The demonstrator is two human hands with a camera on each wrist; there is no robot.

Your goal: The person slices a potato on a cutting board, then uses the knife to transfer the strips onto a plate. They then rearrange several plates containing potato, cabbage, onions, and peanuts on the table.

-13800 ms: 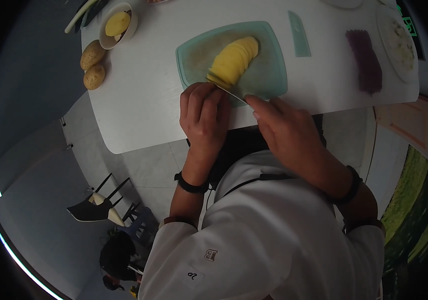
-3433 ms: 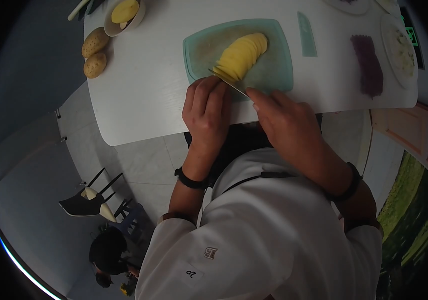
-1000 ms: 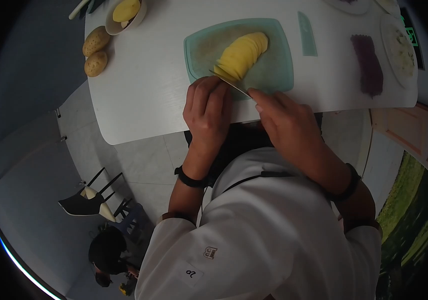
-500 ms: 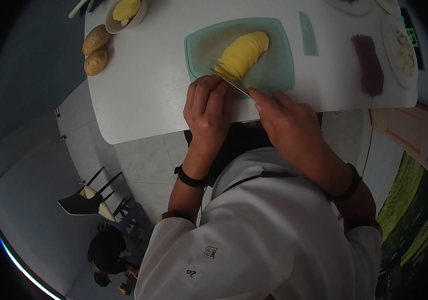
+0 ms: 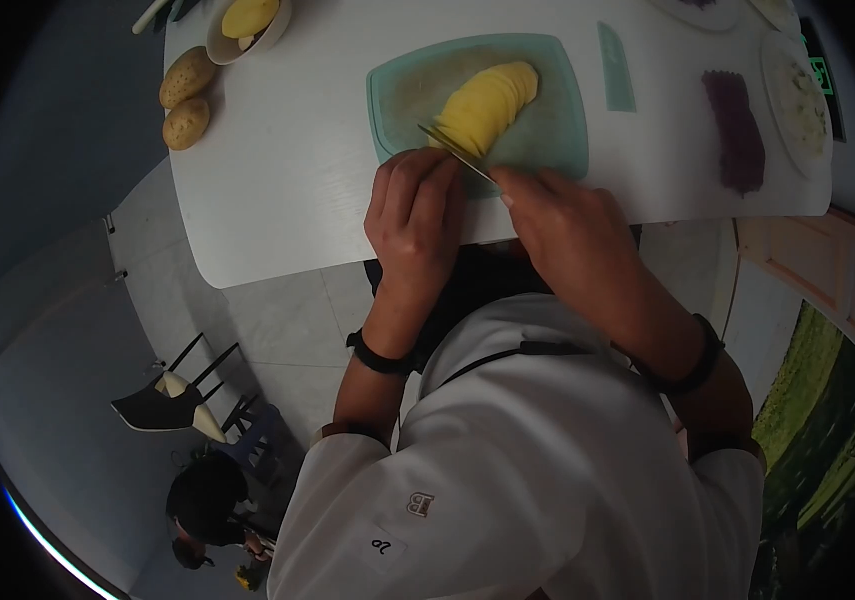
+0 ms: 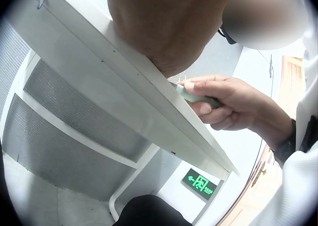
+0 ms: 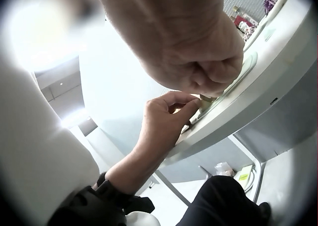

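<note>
A peeled yellow potato (image 5: 488, 105), cut into a row of overlapping slices, lies diagonally on the green cutting board (image 5: 548, 140). My left hand (image 5: 414, 205) holds its near end with bent fingers; that end is mostly hidden under them. In the right wrist view, the thumb and fingers of the left hand (image 7: 166, 114) pinch something yellowish at the board's edge. My right hand (image 5: 573, 225) grips a knife (image 5: 460, 154), whose blade lies across the potato right beside the left fingertips. The knife's pale green handle (image 6: 191, 94) shows inside the right fist in the left wrist view.
A green blade-shaped piece (image 5: 616, 70) lies right of the board. Farther right are a purple ridged strip (image 5: 735, 130) and a white plate (image 5: 798, 100). At left, two unpeeled potatoes (image 5: 188, 78) lie by a bowl (image 5: 270, 38) holding a peeled piece. The table edge (image 5: 298, 268) is close in front.
Over the last half second the knife and right hand have shifted slightly up and left, with more blade showing above the potato. The left hand stays nearly in place.
</note>
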